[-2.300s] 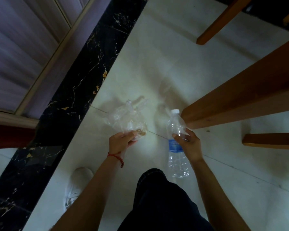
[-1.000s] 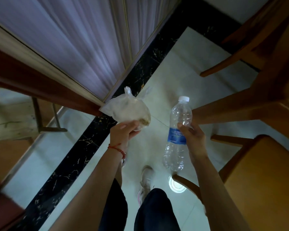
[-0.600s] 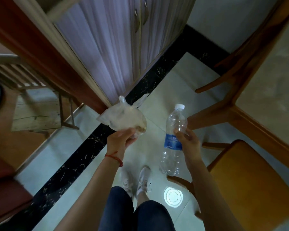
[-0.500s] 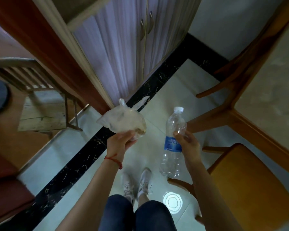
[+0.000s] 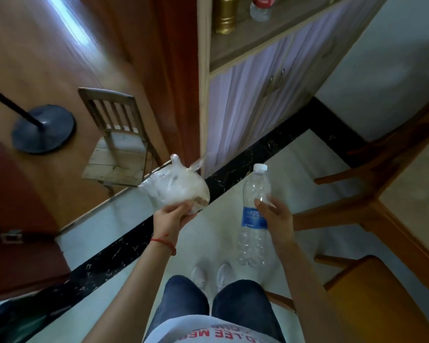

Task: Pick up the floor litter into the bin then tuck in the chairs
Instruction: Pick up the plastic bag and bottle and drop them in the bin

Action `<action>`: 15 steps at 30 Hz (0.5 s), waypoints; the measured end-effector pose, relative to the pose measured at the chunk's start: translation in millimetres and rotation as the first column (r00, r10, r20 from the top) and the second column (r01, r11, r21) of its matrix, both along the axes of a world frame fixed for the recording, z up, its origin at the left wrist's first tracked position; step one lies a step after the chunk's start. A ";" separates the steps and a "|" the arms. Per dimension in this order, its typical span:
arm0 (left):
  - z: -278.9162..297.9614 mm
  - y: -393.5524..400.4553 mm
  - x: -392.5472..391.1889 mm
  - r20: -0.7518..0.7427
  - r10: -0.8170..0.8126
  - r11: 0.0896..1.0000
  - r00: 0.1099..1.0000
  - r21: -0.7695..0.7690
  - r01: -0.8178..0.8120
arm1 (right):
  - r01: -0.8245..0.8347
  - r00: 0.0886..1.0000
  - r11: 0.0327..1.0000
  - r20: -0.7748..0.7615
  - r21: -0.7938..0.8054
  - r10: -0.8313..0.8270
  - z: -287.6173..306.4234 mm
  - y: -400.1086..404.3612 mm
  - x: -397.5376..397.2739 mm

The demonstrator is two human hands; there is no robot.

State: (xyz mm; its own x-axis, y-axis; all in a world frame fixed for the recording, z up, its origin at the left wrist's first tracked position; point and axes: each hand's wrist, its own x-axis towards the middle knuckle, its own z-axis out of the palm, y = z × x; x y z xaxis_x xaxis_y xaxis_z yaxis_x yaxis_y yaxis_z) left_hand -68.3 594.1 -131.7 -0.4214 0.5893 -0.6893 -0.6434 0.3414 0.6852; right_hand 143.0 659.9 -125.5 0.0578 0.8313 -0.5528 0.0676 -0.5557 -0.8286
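The right hand [image 5: 276, 219] has its fingers closed round the middle of the empty plastic bottle [image 5: 254, 214], long axis nearly upright, white cap pointing up and away toward the cabinet [image 5: 253, 95], base hanging over the pale floor above the shoes [image 5: 209, 277]. Left of the bottle, the left hand [image 5: 171, 217] pinches the clear plastic bag [image 5: 176, 188], knot uppermost. Compared with half a second ago, both items sit the same in the hands, but more of the cabinet shelf appears above the bottle.
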 end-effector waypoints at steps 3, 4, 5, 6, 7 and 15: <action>-2.1 -17.3 -19.0 -0.029 0.050 0.999 0.998 -0.010 -0.050 | -0.085 0.996 0.996 0.008 -0.010 0.085 5.9 3.5 -29.6; -1.8 -22.5 -24.8 -0.031 0.074 0.997 0.997 -0.014 -0.075 | -0.127 0.992 0.992 0.016 -0.005 0.127 7.4 5.4 -39.3; -0.7 -27.7 -30.4 -0.036 0.105 0.994 0.994 -0.018 -0.105 | -0.170 0.985 0.985 0.019 -0.003 0.170 8.0 7.8 -48.5; 0.7 -32.7 -35.9 -0.040 0.142 0.990 0.989 -0.017 -0.143 | -0.216 0.976 0.976 0.019 0.001 0.216 8.4 10.9 -58.1; 1.6 -37.5 -41.7 -0.045 0.180 0.983 0.983 -0.015 -0.181 | -0.267 0.963 0.964 0.017 0.008 0.267 8.6 14.1 -68.4; 7.1 -76.6 -79.4 -0.104 0.505 0.862 0.857 0.007 -0.507 | -0.662 0.750 0.750 0.013 0.015 0.661 9.7 34.9 -152.1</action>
